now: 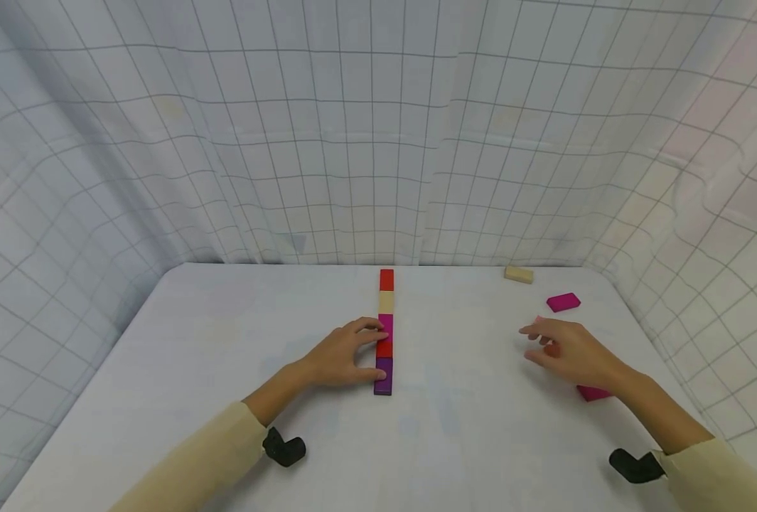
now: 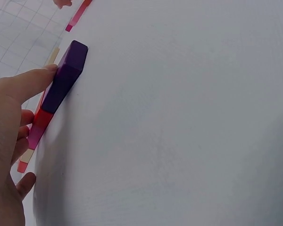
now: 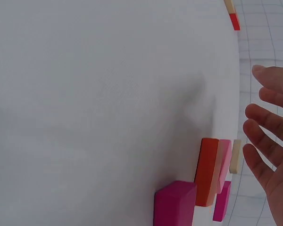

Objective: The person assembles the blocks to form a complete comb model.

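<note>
A straight row of blocks runs away from me: purple [image 1: 383,382], red [image 1: 384,349], magenta [image 1: 387,328], cream [image 1: 387,302] and another red block [image 1: 387,279] at the far end. My left hand [image 1: 335,355] rests along its left side, thumb touching the purple block and fingertips on the magenta and nearer red ones. To the right, my right hand [image 1: 573,352] hovers with fingers loosely bent and nothing held. Around and below it lie an orange block [image 3: 206,172], a pink block [image 3: 223,165] and a magenta block [image 3: 175,205], partly hidden in the head view.
Farther back on the right lie another magenta block [image 1: 564,302] and a cream block [image 1: 519,274], near the white table's [image 1: 250,306] far edge. White gridded curtains [image 1: 378,149] hang behind the table and on both sides.
</note>
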Demonstrator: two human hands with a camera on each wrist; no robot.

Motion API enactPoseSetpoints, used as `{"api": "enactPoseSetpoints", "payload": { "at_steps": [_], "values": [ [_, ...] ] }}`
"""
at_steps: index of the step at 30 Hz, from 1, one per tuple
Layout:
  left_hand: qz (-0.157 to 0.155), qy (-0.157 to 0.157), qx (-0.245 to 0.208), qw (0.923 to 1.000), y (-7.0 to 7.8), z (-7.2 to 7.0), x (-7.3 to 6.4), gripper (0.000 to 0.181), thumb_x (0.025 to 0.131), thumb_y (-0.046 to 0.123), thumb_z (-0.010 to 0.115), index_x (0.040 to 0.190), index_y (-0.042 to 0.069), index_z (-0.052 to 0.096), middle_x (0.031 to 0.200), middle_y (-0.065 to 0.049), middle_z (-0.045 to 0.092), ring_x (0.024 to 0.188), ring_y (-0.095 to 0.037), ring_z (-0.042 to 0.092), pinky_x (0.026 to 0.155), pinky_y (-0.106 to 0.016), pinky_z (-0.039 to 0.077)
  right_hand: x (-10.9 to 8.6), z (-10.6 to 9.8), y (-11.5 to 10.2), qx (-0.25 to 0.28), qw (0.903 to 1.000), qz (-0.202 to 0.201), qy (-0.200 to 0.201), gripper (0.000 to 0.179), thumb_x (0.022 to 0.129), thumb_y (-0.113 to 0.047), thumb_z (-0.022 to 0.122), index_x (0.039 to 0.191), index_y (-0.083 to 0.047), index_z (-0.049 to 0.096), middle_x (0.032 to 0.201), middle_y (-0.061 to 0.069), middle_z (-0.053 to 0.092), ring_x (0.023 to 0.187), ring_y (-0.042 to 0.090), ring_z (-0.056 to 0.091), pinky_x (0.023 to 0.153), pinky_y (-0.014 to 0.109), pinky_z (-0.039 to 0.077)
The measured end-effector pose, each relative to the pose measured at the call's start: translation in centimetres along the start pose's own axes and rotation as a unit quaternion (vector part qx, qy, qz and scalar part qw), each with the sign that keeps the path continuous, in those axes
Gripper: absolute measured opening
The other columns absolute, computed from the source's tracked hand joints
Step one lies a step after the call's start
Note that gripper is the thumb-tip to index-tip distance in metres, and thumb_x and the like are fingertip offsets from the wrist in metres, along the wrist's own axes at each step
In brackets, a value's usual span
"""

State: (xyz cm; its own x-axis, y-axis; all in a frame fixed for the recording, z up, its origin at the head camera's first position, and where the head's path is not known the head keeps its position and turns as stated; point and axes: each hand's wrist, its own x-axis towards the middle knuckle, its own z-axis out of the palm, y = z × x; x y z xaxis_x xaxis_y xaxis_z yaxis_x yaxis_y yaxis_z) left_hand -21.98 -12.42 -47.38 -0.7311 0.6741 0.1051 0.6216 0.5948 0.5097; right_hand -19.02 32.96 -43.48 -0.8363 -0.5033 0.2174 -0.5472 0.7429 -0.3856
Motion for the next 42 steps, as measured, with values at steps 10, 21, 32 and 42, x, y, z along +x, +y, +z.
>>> {"api": "enactPoseSetpoints", "payload": {
  "at_steps": [10, 21, 32, 42],
  "values": [
    [-0.014, 0.008, 0.018, 0.9997, 0.2, 0.3, 0.0, 0.072, 0.091, 0.054, 0.073, 0.147, 0.010, 0.060, 0.151, -0.007, 0.048, 0.138, -0.028, 0.047, 0.111, -0.055, 0.039, -4.0, -1.4, 1.5, -0.012, 0.9991, 0.040, 0.010, 0.032, 0.087, -0.016, 0.084, 0.117, -0.009, 0.075, 0.105, -0.004, 0.072, 0.090, 0.018, 0.063, 0.074, 0.037, 0.059],
    [-0.015, 0.036, 0.043, 0.9983, 0.6, 0.8, 0.1, 0.067, 0.090, 0.050, 0.076, 0.143, 0.011, 0.064, 0.148, -0.008, 0.052, 0.133, -0.028, 0.052, 0.109, -0.053, 0.044, -7.4, -2.3, 3.3, -0.009, 0.9986, 0.051, -0.006, 0.036, 0.080, -0.024, 0.090, 0.112, -0.015, 0.075, 0.106, -0.010, 0.069, 0.093, 0.014, 0.063, 0.077, 0.034, 0.058],
    [-0.017, 0.036, 0.043, 0.9983, 1.0, 0.6, 0.0, 0.067, 0.091, 0.049, 0.074, 0.143, 0.008, 0.063, 0.149, -0.011, 0.051, 0.135, -0.031, 0.050, 0.108, -0.056, 0.043, -8.5, -2.3, 4.0, 0.014, 0.9970, 0.046, -0.061, 0.038, 0.078, -0.018, 0.091, 0.112, -0.023, 0.074, 0.114, -0.006, 0.062, 0.099, 0.008, 0.054, 0.073, 0.025, 0.056],
    [-0.020, 0.037, 0.042, 0.9983, 0.9, 0.6, -0.1, 0.068, 0.091, 0.050, 0.074, 0.143, 0.009, 0.063, 0.150, -0.011, 0.051, 0.138, -0.032, 0.048, 0.110, -0.057, 0.041, -7.9, -1.7, 4.3, 0.033, 0.9973, 0.019, -0.063, 0.034, 0.080, -0.013, 0.090, 0.111, -0.015, 0.075, 0.106, -0.007, 0.064, 0.090, 0.004, 0.053, 0.069, 0.023, 0.054]
  ]
}}
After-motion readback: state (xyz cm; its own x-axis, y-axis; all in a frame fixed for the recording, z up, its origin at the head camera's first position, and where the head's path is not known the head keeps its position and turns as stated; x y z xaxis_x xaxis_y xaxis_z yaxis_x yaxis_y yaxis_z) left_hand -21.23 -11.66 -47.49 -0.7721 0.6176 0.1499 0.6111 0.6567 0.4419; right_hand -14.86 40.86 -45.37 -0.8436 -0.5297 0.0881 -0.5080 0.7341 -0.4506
